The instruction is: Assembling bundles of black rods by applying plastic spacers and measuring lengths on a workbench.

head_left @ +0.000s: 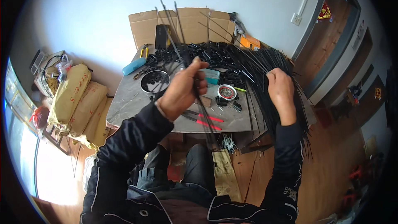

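My left hand is raised over the middle of the table, its fingers closed round several thin black rods. These rods are smeared by motion; their ends stick up above the hand and hang down past the table's front edge. At the right, my right hand lies on a large bundle of similar black rods, its fingers curled down among them and its fingertips hidden. A pair of red-handled pliers lies below my left hand. Small black parts fill a round bowl to its left.
Black fittings are heaped at the back of the grey table, before a cardboard sheet. A small tub of metal bits, a teal box and a blue case also stand there. Filled sacks are stacked at left.
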The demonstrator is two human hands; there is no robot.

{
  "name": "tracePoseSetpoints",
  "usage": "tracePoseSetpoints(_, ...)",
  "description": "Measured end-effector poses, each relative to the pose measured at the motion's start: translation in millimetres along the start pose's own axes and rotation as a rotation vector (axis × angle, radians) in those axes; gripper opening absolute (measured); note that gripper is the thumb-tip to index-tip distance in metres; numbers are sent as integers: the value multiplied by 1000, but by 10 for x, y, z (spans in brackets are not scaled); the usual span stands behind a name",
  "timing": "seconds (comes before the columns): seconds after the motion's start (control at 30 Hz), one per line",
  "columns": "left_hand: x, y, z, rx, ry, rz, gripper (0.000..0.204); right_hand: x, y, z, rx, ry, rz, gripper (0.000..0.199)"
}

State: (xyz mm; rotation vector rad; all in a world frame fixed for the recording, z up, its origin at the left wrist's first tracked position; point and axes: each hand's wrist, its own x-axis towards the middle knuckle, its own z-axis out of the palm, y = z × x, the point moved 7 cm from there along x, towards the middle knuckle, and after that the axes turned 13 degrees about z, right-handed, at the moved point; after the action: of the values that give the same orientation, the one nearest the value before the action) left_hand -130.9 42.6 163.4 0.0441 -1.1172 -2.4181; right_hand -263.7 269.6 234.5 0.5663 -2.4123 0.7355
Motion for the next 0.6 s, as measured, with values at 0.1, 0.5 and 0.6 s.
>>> tracePoseSetpoints(0.1,163,-161,46,29,20,37,39,-228,-163,84,243,-30,-98,15)
tracePoseSetpoints(0.5,39,98,145,109,55,232,42,-1338,-435,897,995,-555,196,14)
tracePoseSetpoints(0.6,87,129,-24,82,-22,251,40,-1517,-659,1072,1206,-896,395,16)
